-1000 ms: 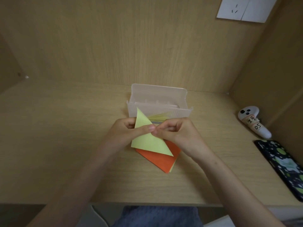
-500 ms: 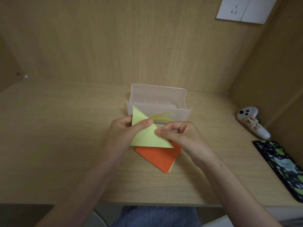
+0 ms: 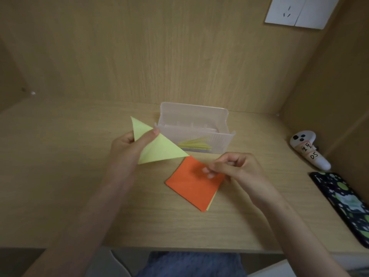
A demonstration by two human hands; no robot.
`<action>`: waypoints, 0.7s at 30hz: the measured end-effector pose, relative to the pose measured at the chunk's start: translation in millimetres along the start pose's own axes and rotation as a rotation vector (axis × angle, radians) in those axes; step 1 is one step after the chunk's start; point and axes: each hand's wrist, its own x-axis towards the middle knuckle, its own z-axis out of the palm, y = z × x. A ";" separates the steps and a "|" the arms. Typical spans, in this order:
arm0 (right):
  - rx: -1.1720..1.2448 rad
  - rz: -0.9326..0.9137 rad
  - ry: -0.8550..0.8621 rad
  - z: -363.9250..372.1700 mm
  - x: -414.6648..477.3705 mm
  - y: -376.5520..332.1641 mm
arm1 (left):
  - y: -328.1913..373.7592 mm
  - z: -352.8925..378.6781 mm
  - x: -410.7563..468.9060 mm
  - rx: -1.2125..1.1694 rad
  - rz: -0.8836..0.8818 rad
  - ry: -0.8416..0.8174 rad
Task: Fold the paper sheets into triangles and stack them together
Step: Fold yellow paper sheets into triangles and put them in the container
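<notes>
My left hand [image 3: 129,148] pinches a pale yellow-green paper folded into a triangle [image 3: 159,146], lifted above the desk left of the box. An orange square sheet [image 3: 191,188] lies on the desk on top of a thin pile, with a yellow edge showing under its right side. My right hand [image 3: 235,168] hovers over the orange sheet's upper right part with curled fingers; its fingertips touch the sheet or hang just above it, and it holds nothing. A clear plastic box [image 3: 195,132] behind them contains several folded yellow papers [image 3: 195,146].
A white controller [image 3: 307,150] with labels lies at the right by the side wall. A dark patterned phone [image 3: 345,204] sits at the desk's right edge. Wooden walls close in the desk at the back and right. A white socket plate [image 3: 297,11] is on the wall.
My left hand carried the yellow-green triangle up and to the left. My right hand let go of it and dropped to the orange sheet, which is now uncovered.
</notes>
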 end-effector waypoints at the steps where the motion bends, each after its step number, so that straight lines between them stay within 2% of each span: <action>1: 0.008 -0.014 0.039 -0.7 0.7 0.0 | 1.3 0.1 -1.1 0.021 0.006 -0.022; 4: 0.027 -0.067 0.097 9.3 7.0 -4.5 | -4.4 8.6 -9.6 0.100 0.021 -0.069; 8: 0.031 -0.080 0.013 30.1 14.1 -9.9 | -16.1 20.3 -18.7 0.096 0.028 -0.117; 12: 0.010 -0.067 0.014 35.9 18.1 -7.5 | -18.8 20.6 -20.6 0.057 0.000 -0.158; 21: 0.035 -0.051 -0.003 33.1 15.5 -6.0 | -12.2 13.6 -19.7 0.140 -0.025 -0.272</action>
